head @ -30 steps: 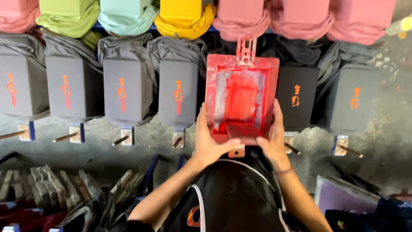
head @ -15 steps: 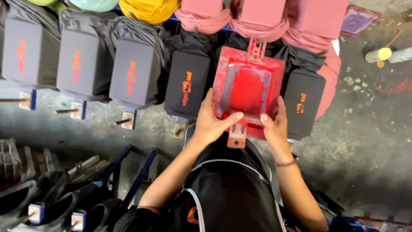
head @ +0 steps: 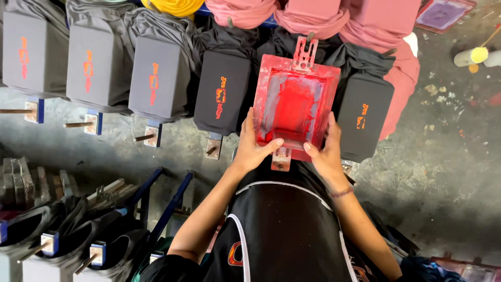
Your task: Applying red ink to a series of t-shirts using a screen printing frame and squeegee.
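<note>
Red screen frame (head: 295,107) gripped between left hand (head: 254,151) and right hand (head: 324,152).

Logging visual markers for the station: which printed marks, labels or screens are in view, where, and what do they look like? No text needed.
Red printing screen frame: centre, rectangular, red-inked mesh, held by left hand and right hand.
Orange prints: small upright marks on the grey and black garments stretched over boards, in a row across the top.
Second screen frame: top right on the floor, reddish rim, purple mesh.
No packages or electronic screens visible.
</note>
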